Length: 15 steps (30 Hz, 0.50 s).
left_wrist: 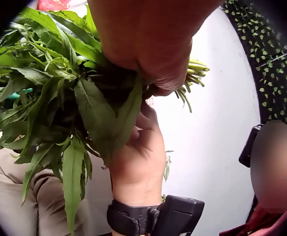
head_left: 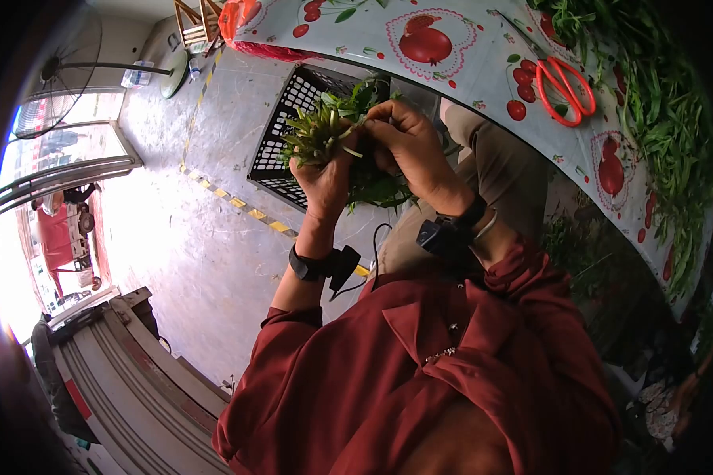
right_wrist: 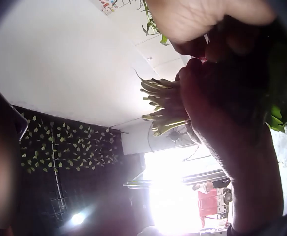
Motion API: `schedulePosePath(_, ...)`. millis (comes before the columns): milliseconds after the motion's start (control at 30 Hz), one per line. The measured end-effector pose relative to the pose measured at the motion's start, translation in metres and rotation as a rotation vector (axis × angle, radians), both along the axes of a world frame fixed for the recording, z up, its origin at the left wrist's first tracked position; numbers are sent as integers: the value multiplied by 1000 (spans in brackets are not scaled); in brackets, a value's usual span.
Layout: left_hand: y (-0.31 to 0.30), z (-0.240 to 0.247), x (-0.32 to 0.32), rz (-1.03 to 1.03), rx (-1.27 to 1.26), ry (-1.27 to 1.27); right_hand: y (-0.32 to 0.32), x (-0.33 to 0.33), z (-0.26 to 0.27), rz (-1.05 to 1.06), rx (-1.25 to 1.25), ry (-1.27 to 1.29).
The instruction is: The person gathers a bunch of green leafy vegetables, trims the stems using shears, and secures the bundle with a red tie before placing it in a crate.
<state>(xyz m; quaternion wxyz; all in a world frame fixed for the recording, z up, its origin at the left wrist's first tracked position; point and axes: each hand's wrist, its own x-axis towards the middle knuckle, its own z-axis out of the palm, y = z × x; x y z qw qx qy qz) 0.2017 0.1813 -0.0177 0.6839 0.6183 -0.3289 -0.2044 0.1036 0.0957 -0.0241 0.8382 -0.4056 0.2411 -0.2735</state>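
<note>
My left hand (head_left: 322, 184) grips a bunch of leafy greens round its stems, the cut stem ends (head_left: 313, 136) pointing up toward the head camera. In the left wrist view the long green leaves (left_wrist: 67, 103) spread out and droop on the far side of that hand. Curled fingers of my right hand (head_left: 416, 150) pinch at the side of the bunch, right beside the left hand. What lies between those fingertips I cannot tell. From the right wrist view, the stem ends (right_wrist: 160, 105) stick out past the shadowed left hand (right_wrist: 222, 103).
A black plastic crate (head_left: 277, 127) stands on the floor beyond the hands. The table's flowered cloth (head_left: 356, 36) bears red-handled scissors (head_left: 566, 91) and a heap of loose greens (head_left: 673, 150). A standing fan (head_left: 51, 67) is at far left, a metal shutter-like structure (head_left: 135, 380) at lower left.
</note>
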Motion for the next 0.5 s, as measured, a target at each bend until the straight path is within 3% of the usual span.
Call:
schedulePosePath(233,4,1,-1,-20,19,89,1,-2,5,22,2,42)
schedulePosePath(500,3,3,-2,16,-23,12,3,5,5,-28,20,-14)
